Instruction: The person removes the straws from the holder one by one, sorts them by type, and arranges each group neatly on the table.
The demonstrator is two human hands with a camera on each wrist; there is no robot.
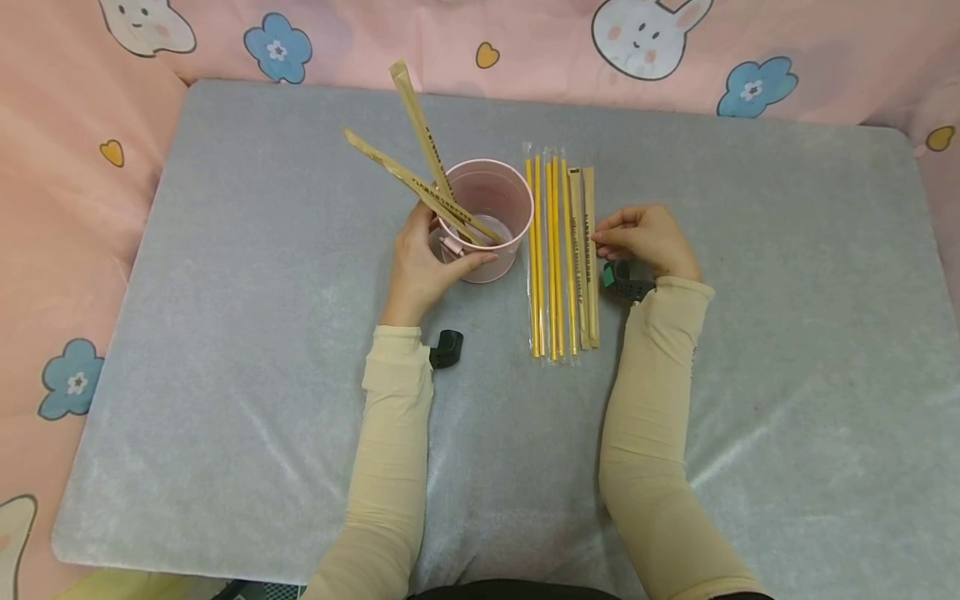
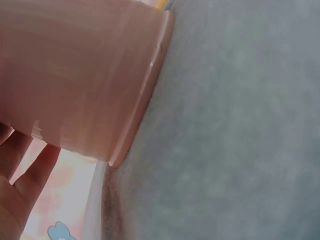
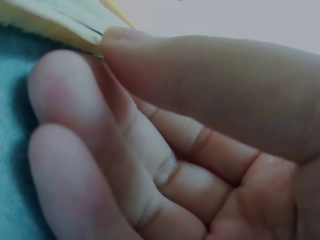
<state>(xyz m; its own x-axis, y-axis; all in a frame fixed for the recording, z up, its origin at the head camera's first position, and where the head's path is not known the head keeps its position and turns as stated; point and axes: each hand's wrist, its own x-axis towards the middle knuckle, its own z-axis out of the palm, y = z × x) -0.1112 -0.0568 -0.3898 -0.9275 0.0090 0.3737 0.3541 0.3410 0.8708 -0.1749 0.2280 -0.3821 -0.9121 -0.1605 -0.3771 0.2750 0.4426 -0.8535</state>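
Observation:
My left hand [image 1: 420, 262] grips a pink see-through plastic bucket [image 1: 501, 187] round its side, thumb at the front and fingers behind. Two straws in brown paper sleeves lean out of it to the upper left, one steep [image 1: 412, 104] and one flatter [image 1: 382, 158]. To the right of the bucket, my right hand [image 1: 654, 237] pinches the edge of the outermost paper-wrapped straw [image 1: 590, 275] between thumb and fingertips. The right wrist view shows the thumb right on that paper sleeve [image 3: 55, 22]. Another paper-wrapped straw [image 1: 577, 267] lies alongside it.
Several yellow straws [image 1: 555, 258] in clear film lie upright in a row between the bucket and the paper-wrapped ones. Everything stands on a grey cloth-covered table [image 1: 247, 333]. A pink curtain [image 1: 420, 42] with cartoon prints hangs behind the back edge.

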